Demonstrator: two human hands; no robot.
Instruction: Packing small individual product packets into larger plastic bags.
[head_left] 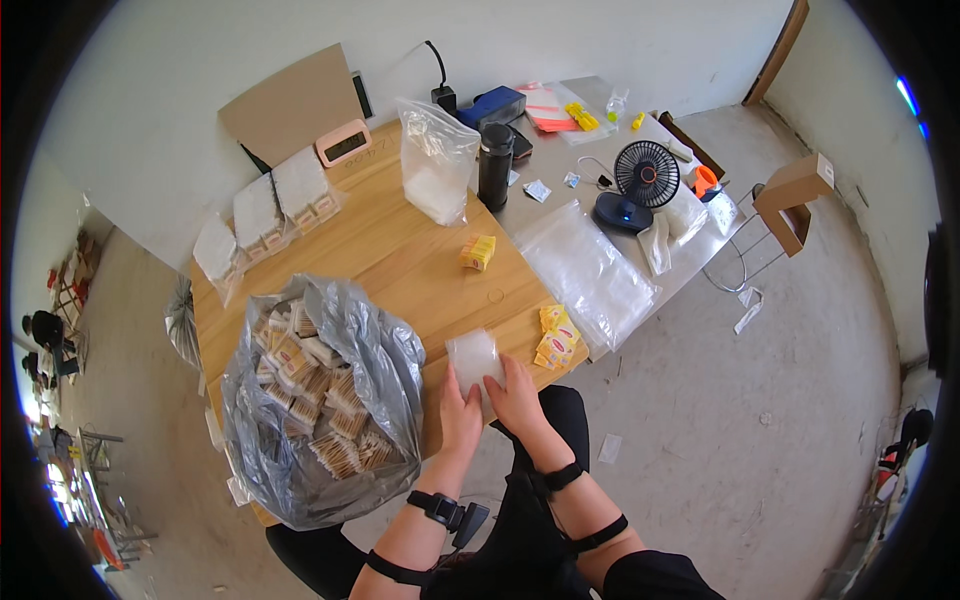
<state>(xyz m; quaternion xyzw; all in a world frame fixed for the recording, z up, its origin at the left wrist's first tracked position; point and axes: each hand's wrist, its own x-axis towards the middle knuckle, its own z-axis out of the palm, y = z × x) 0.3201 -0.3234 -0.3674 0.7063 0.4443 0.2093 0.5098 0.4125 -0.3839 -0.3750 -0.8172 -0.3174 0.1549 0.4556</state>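
— Containers first. Seeing that big grey plastic bag (pixel 245 430)?

— Yep. Open at the top, slumped over the left front of the wooden table (pixel 400 275), loaded with jumbled bundles of thin swab-like sticks (pixel 345 415), some with whitish wrapping. Farther back, along the left far edge, a row of white packs (pixel 302 185) in clear film. Also a tall clear bag (pixel 440 130), standing upright near the far edge, with something white in the bottom (can't tell what, too crinkly).

— And the hands?

— Left hand (pixel 460 412) and right hand (pixel 516 395) both closed around the near part of a small whitish translucent packet (pixel 473 352), thumbs on top, fingers partly hidden. Held at the near edge of the wooden table, between the grey bag and some yellow packets (pixel 557 337). Can't tell whether filled.

— Anything crowding the spot?

— Grey bag close on the left, yellow packets near on the right. Farther up, a small yellow box (pixel 478 252) alone on the wood, then a black bottle (pixel 494 165) just right of the tall clear bag. On the grey side table (pixel 560 160), flat clear bags (pixel 590 275) spread near the front, with a black fan (pixel 646 175) behind. Back by the wall, a pink clock (pixel 343 143) and a blue case (pixel 495 105). Far right, an open cardboard box (pixel 785 215) above metal legs.
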